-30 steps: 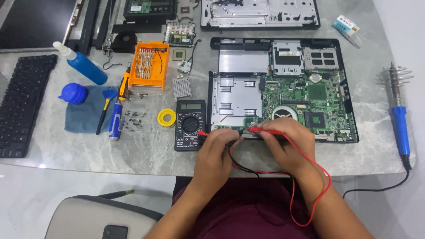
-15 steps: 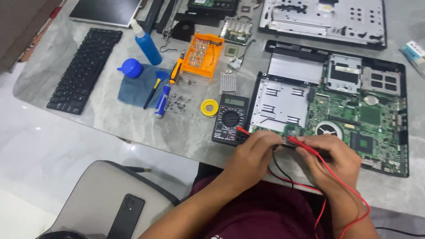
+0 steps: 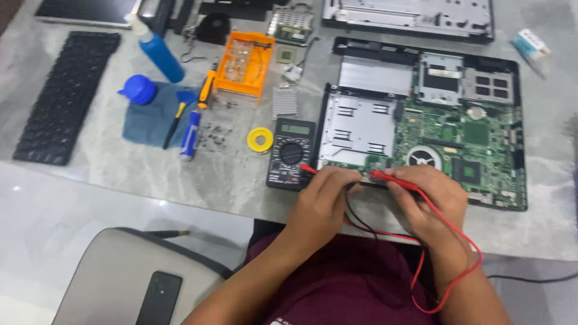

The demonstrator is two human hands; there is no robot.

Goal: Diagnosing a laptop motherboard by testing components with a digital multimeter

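An opened laptop base with a green circuit board (image 3: 457,138) lies on the grey marble table (image 3: 150,180). My right hand (image 3: 428,201) grips a red test probe (image 3: 391,177), its tip at the board's front edge. My left hand (image 3: 325,198) is closed over the second probe beside it, that probe mostly hidden. Red and black leads (image 3: 445,241) loop down to my lap. A black multimeter (image 3: 291,153) sits just left of my left hand.
A yellow solder roll (image 3: 260,139), loose screws, screwdrivers on a blue cloth (image 3: 153,120), a blue bottle (image 3: 159,51), an orange bit case (image 3: 244,63), a small heatsink (image 3: 285,102) and a black keyboard (image 3: 66,96) lie left. A dark phone (image 3: 158,298) rests on a grey chair.
The view has swung back to the right and steadied a little. Both hands stay on the probes at the board's front edge.
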